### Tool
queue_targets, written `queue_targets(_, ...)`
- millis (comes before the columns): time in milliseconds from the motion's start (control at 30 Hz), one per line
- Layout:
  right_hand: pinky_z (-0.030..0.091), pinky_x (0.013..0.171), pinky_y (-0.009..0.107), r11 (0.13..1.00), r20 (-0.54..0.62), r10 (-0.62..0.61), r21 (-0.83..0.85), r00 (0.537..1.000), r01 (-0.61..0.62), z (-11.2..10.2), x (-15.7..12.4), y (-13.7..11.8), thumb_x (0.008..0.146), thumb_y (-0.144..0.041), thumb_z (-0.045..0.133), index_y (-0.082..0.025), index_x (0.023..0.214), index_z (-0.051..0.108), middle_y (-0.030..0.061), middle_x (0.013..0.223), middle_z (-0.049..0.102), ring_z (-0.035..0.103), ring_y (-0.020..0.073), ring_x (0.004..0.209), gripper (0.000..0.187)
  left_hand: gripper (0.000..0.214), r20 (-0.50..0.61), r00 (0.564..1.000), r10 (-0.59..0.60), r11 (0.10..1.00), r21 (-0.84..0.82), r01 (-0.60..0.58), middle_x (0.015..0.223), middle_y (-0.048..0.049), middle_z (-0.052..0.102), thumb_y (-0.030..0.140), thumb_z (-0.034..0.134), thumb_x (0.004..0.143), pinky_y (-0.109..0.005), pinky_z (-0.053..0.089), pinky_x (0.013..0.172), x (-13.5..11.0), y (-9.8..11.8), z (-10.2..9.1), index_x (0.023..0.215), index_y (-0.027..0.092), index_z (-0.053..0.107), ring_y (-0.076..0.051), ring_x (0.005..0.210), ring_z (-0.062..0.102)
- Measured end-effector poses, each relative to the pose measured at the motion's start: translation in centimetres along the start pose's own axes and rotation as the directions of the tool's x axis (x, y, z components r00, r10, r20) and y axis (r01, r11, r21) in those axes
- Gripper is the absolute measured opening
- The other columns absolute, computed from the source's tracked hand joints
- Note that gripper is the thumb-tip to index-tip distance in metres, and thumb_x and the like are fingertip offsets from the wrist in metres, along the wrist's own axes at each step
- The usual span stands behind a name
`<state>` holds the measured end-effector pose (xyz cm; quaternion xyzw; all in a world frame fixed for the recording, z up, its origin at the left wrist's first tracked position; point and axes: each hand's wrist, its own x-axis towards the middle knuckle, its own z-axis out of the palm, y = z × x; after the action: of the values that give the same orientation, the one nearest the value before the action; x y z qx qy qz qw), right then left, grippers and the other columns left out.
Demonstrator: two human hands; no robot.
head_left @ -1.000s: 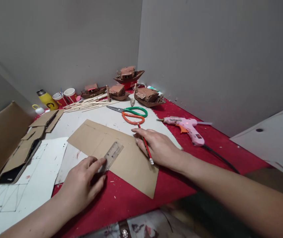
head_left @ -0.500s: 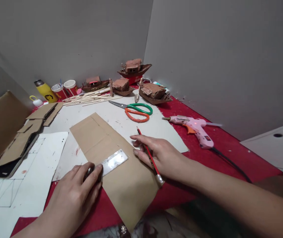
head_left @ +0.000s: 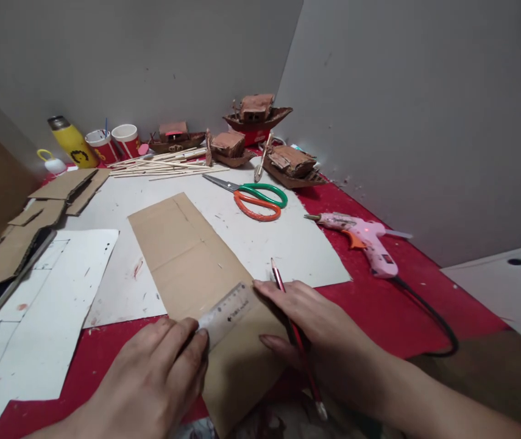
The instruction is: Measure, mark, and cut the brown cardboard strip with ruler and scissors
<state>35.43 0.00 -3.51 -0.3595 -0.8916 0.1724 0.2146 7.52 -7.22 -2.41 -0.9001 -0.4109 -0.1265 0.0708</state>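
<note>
Ruler (head_left: 229,312) lies across the near part of the cardboard (head_left: 182,250), slanting up to the right. It carries graduation marks and a small line of print, too small to read.

Left hand (head_left: 150,381) presses on the near end of the ruler, fingers flat and close together. Right hand (head_left: 317,332) holds a red pencil (head_left: 283,292) between loosely curled fingers, tip pointing away. Its fingertips rest on the cardboard, touching the far end of the ruler.

Bottle (head_left: 70,145), yellow, shows a dark emblem at the back left; no wording is legible. Paper (head_left: 27,317) at the left carries ruled pencil lines.

Edges: the cardboard lies partly on a white sheet (head_left: 287,244) and partly on the red table (head_left: 379,305). Its near corner reaches the near edge of the table.

Open room: bare sheet lies between the cardboard and the scissors (head_left: 255,201). Bare red surface lies right of the right hand, bounded by the glue gun (head_left: 370,241) and its black cord (head_left: 429,317). Sticks (head_left: 159,166) lie well apart at the back.
</note>
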Motion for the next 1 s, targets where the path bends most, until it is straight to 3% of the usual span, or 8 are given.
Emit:
queue_targets(100, 0.053, 0.078, 0.042, 0.999, -0.002, -0.021, 0.038, 1.000, 0.021, 0.5, -0.6, -0.1, 0.083, -0.021, 0.068, -0.018, 0.143, 0.035, 0.0141, 0.115, 0.067, 0.061, 0.0285, 0.094, 0.069, 0.042, 0.074, 0.997, 0.006, 0.999, 0.032, -0.008, 0.133, -0.0086, 0.064, 0.023, 0.030, 0.102, -0.042, 0.046, 0.094, -0.4, 0.2, 0.1, 0.136, 0.016, 0.054, -0.028, 0.115, 0.059)
queue_targets(200, 0.050, 0.083, 0.046, 0.998, 0.028, -0.061, 0.034, 0.998, 0.060, 0.8, -1.2, -0.2, 0.077, -0.038, 0.077, -0.019, 0.149, 0.026, 0.0162, 0.126, 0.062, 0.059, 0.0327, 0.102, 0.091, 0.045, 0.111, 0.993, -0.036, 0.998, 0.059, 0.029, 0.135, -0.0071, 0.063, 0.025, 0.025, 0.103, -0.042, 0.045, 0.094, -0.4, 0.2, -0.3, 0.136, 0.018, 0.055, -0.027, 0.115, 0.058)
queue_targets(400, 0.044, 0.092, 0.049, 0.995, 0.109, -0.075, -0.059, 0.991, 0.082, 0.7, -1.5, -0.8, 0.066, -0.051, 0.085, -0.017, 0.152, 0.019, 0.0182, 0.134, 0.057, 0.054, 0.0362, 0.113, 0.114, 0.046, 0.042, 0.999, 0.010, 0.996, 0.087, -0.014, 0.127, -0.0050, 0.068, 0.025, 0.025, 0.101, -0.039, 0.046, 0.089, 0.1, -0.3, -0.5, 0.127, 0.017, 0.062, -0.025, 0.110, 0.058)
queue_targets(600, 0.046, 0.084, 0.048, 0.990, 0.062, -0.087, -0.106, 0.994, 0.093, 1.2, -0.5, -1.2, 0.071, -0.054, 0.080, -0.011, 0.154, 0.015, 0.0214, 0.125, 0.061, 0.057, 0.0355, 0.102, 0.114, 0.048, 0.240, 0.970, -0.046, 0.993, 0.114, 0.019, 0.142, -0.0055, 0.057, 0.017, 0.036, 0.094, -0.038, 0.045, 0.098, 0.2, -0.2, -1.5, 0.139, 0.018, 0.054, -0.025, 0.123, 0.054)
queue_targets(700, 0.048, 0.080, 0.048, 0.986, 0.040, -0.088, -0.140, 0.995, 0.093, 1.5, 0.2, -1.4, 0.069, -0.055, 0.081, -0.009, 0.152, 0.017, 0.0222, 0.119, 0.063, 0.058, 0.0354, 0.096, 0.115, 0.047, 0.200, 0.979, -0.034, 0.990, 0.139, 0.006, 0.144, -0.0081, 0.055, 0.018, 0.038, 0.094, -0.038, 0.045, 0.100, 0.3, -0.1, -1.3, 0.138, 0.016, 0.054, -0.026, 0.128, 0.052)
queue_targets(900, 0.049, 0.067, 0.044, 0.972, 0.039, -0.055, -0.225, 0.998, 0.063, 1.6, 1.3, -1.6, 0.062, -0.052, 0.085, -0.007, 0.146, 0.026, 0.0200, 0.103, 0.066, 0.058, 0.0311, 0.078, 0.113, 0.055, 0.095, 0.995, 0.037, 0.981, 0.186, -0.055, 0.131, -0.0212, 0.062, 0.043, 0.049, 0.094, -0.042, 0.052, 0.091, 1.7, -0.9, -0.7, 0.128, 0.002, 0.059, -0.032, 0.118, 0.062)
queue_targets(1000, 0.047, 0.063, 0.041, 0.979, 0.055, -0.062, -0.189, 0.997, 0.072, 0.5, 1.6, -1.3, 0.069, -0.048, 0.081, -0.011, 0.143, 0.032, 0.0147, 0.094, 0.067, 0.057, 0.0291, 0.075, 0.096, 0.059, 0.096, 0.993, 0.062, 0.976, 0.203, -0.080, 0.129, -0.0213, 0.063, 0.048, 0.051, 0.092, -0.042, 0.053, 0.089, 2.2, -1.1, -0.8, 0.125, 0.001, 0.060, -0.032, 0.116, 0.064)
